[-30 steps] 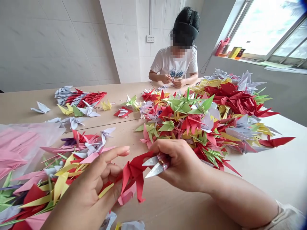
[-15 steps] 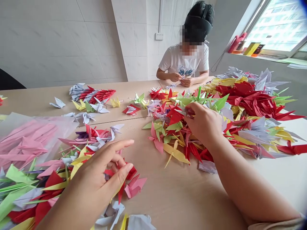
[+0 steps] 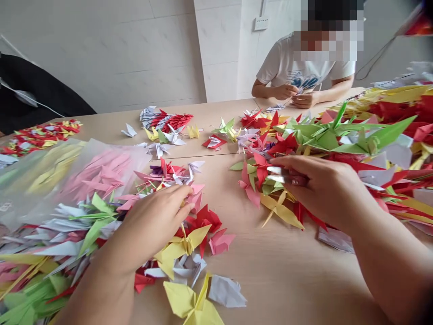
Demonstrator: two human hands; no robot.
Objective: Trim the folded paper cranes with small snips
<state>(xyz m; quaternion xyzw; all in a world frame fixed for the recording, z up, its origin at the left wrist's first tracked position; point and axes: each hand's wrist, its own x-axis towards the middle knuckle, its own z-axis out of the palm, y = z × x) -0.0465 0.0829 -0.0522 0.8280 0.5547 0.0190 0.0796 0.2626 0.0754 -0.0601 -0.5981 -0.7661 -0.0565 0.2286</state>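
My left hand is closed at the fingertips on a pink paper crane, above a heap of folded cranes. Just under it lie a red crane and a yellow crane. A pale grey one is close by. My right hand holds a small metal tool that looks like snips. Its two silver tips point left, slightly apart; the palm hides the rest. Behind those tips sits a red crane, and below them a yellow crane has its wings spread.
Clear bags of pink cranes and yellow cranes lie at the left. A stacked row of grey and red cranes rests farther back. Multicoloured cranes cover the right side. Across the table, a person in a white shirt works with both hands.
The view has turned left and down. My left fingers have closed and now have a pink crane at their tips. The right hand has drawn back from the pile, showing the metal tips.
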